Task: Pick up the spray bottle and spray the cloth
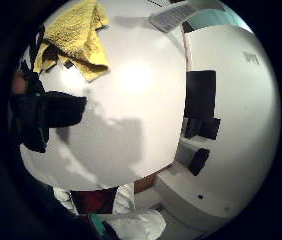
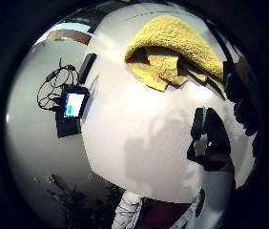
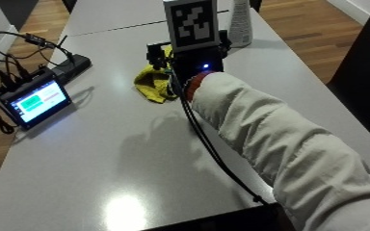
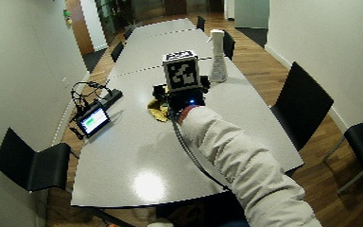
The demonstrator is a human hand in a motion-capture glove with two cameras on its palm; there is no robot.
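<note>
The white plastic spray bottle point(image 4: 218, 56) stands upright near the far right edge of the grey bench point(image 4: 131, 156), well beyond the black-gloved right hand point(image 3: 188, 62). It looks light, stiff and rather smooth; best to take it around the narrow neck. The grip holds nothing, fingers relaxed, above the crumpled yellow cloth point(image 3: 153, 83)

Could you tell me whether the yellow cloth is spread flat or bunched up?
Bunched up. The cloth lies on the table in a crumpled heap, its edges folded under; the little finger side palm view shows overlapping folds.
</note>
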